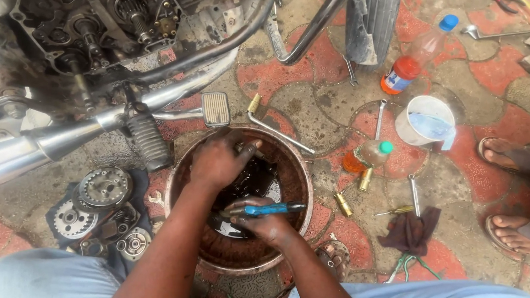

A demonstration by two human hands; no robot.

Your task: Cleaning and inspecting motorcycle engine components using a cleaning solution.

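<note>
A round rusty metal basin (300, 177) sits on the ground between my knees, with dark oily liquid and a black engine part (256, 178) inside. My left hand (219, 159) reaches into the basin and grips the black part at its far side. My right hand (265, 225) is closed on a blue-handled tool (270, 209), held across the basin over the part. Both hands are smeared with oil.
A motorcycle engine (111, 17) with its cover off and the chrome exhaust (38, 144) stand at the left. Clutch plates and gears (99, 208) lie on a cloth. Bottles (414, 57), a white cup (428, 121), spanners, a rag (411, 231) and another person's sandalled feet (517, 188) lie right.
</note>
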